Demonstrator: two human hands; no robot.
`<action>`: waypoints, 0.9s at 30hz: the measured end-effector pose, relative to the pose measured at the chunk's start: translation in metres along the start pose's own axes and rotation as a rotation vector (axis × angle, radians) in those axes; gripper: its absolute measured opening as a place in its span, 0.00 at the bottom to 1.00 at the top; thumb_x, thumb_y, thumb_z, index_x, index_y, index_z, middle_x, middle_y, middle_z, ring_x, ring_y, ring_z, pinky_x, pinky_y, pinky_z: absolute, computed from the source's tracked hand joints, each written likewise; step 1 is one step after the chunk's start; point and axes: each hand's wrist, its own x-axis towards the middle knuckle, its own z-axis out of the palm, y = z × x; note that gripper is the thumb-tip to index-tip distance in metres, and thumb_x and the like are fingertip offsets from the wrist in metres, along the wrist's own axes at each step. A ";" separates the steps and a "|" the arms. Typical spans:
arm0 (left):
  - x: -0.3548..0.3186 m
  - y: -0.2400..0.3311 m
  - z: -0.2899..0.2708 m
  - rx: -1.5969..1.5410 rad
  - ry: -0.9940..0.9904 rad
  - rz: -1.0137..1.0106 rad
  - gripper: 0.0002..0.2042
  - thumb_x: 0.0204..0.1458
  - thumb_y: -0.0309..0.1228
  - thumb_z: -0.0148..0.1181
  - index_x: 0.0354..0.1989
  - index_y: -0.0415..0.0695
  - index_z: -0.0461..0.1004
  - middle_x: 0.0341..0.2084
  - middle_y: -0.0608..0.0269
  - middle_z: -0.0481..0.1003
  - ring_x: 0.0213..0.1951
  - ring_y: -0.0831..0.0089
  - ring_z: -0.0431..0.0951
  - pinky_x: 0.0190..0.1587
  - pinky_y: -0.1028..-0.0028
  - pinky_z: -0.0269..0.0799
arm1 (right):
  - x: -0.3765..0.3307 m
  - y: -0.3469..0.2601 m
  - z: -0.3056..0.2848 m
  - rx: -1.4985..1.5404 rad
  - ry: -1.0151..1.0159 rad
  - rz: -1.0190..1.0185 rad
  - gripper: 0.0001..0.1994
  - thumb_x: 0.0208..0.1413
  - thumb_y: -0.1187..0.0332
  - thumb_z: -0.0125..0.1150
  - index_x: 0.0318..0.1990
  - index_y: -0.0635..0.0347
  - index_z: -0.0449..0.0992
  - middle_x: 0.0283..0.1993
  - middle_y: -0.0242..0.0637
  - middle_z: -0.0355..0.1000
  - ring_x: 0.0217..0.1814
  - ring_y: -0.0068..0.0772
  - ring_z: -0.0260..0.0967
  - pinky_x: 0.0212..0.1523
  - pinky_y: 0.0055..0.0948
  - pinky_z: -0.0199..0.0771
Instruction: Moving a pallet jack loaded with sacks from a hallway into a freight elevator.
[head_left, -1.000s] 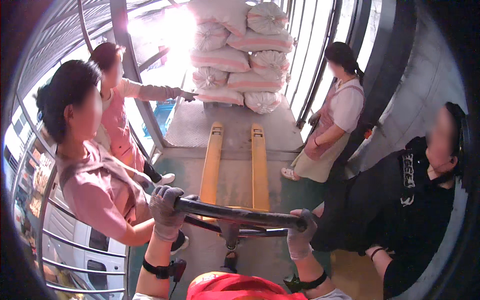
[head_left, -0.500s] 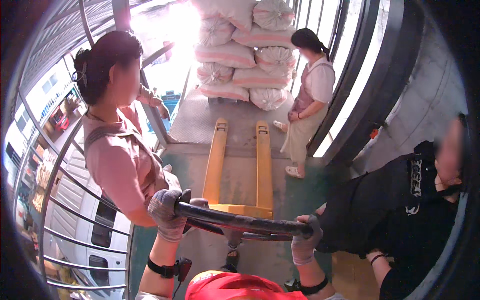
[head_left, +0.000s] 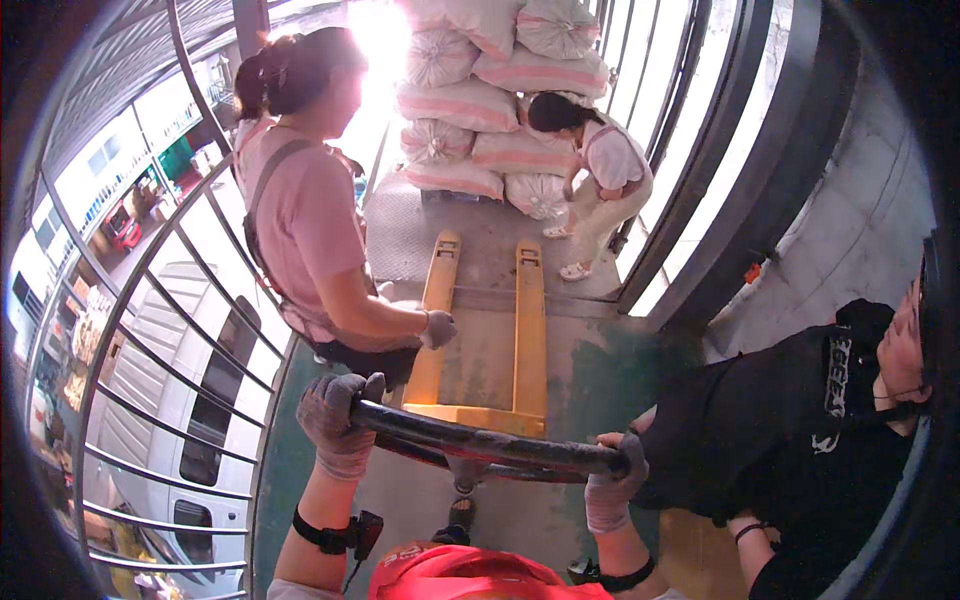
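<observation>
My left hand (head_left: 340,424), in a grey work glove, is closed round the left end of a black pallet jack handle (head_left: 490,441). At the handle's right end my right hand (head_left: 614,482), gloved too, grips it. Ahead of the handle, the jack's two yellow forks (head_left: 530,340) lie low over the floor and point away from me. Beyond their tips rises a tall stack of white sacks (head_left: 460,108) with pink stripes. A gap lies between the fork tips and the stack.
One person in pink (head_left: 310,220) stands close beside the left fork. Another person (head_left: 610,180) bends at the stack's right side. A person in black (head_left: 790,420) is near my right. Metal railing (head_left: 170,430) borders the left; dark posts (head_left: 740,170) stand right.
The person in pink has moved forward and right, a gloved hand now over the left fork. The far person has bent toward the sacks. Both my hands stay on the handle.
</observation>
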 end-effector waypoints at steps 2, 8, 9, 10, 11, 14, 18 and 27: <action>-0.001 0.001 -0.001 0.000 0.013 0.016 0.11 0.39 0.26 0.66 0.23 0.48 0.67 0.15 0.63 0.66 0.18 0.63 0.68 0.20 0.68 0.61 | -0.003 0.002 -0.001 -0.012 0.002 0.034 0.07 0.49 0.64 0.57 0.28 0.57 0.72 0.25 0.34 0.71 0.24 0.35 0.69 0.28 0.29 0.69; -0.008 0.000 -0.002 0.055 -0.059 -0.031 0.12 0.35 0.24 0.68 0.23 0.48 0.68 0.16 0.62 0.69 0.20 0.60 0.70 0.22 0.67 0.63 | -0.005 0.004 0.000 0.106 0.041 0.040 0.05 0.48 0.69 0.58 0.29 0.60 0.72 0.25 0.35 0.72 0.25 0.28 0.69 0.28 0.25 0.69; -0.008 0.001 -0.003 0.048 -0.044 -0.019 0.12 0.36 0.25 0.67 0.24 0.48 0.67 0.16 0.62 0.68 0.20 0.61 0.69 0.21 0.67 0.62 | -0.005 0.004 -0.001 0.108 0.042 0.042 0.05 0.48 0.69 0.58 0.29 0.60 0.72 0.25 0.35 0.72 0.25 0.28 0.69 0.28 0.25 0.69; -0.009 0.001 -0.003 0.041 -0.029 -0.007 0.12 0.38 0.27 0.67 0.25 0.48 0.67 0.16 0.62 0.67 0.19 0.61 0.68 0.20 0.67 0.61 | -0.006 0.003 -0.002 0.120 0.039 0.043 0.04 0.48 0.71 0.58 0.29 0.60 0.72 0.26 0.35 0.72 0.25 0.27 0.69 0.28 0.25 0.69; -0.009 0.002 -0.004 0.039 -0.032 -0.005 0.12 0.38 0.27 0.67 0.25 0.48 0.67 0.16 0.62 0.67 0.19 0.61 0.68 0.20 0.67 0.61 | -0.007 0.002 -0.003 0.131 0.038 0.046 0.03 0.47 0.73 0.58 0.29 0.61 0.72 0.26 0.35 0.72 0.26 0.26 0.69 0.28 0.24 0.69; -0.012 0.004 -0.008 0.092 -0.060 0.024 0.11 0.39 0.27 0.66 0.25 0.48 0.67 0.16 0.62 0.67 0.19 0.61 0.68 0.20 0.66 0.61 | -0.010 -0.007 -0.007 0.186 0.057 0.128 0.03 0.47 0.72 0.55 0.26 0.61 0.70 0.21 0.32 0.65 0.24 0.23 0.64 0.28 0.22 0.64; -0.025 0.002 -0.003 -0.108 -0.082 -0.143 0.11 0.40 0.29 0.66 0.25 0.47 0.67 0.17 0.61 0.68 0.20 0.61 0.69 0.21 0.67 0.63 | -0.015 0.005 -0.005 0.228 0.094 0.072 0.02 0.47 0.72 0.55 0.27 0.60 0.70 0.22 0.31 0.65 0.25 0.23 0.64 0.29 0.23 0.64; -0.009 0.004 0.010 -0.361 -0.010 -0.163 0.10 0.40 0.28 0.69 0.24 0.42 0.71 0.16 0.64 0.69 0.19 0.74 0.68 0.22 0.76 0.63 | 0.016 0.005 -0.025 0.010 -0.083 0.000 0.03 0.51 0.71 0.54 0.31 0.59 0.72 0.29 0.32 0.72 0.30 0.26 0.69 0.35 0.25 0.69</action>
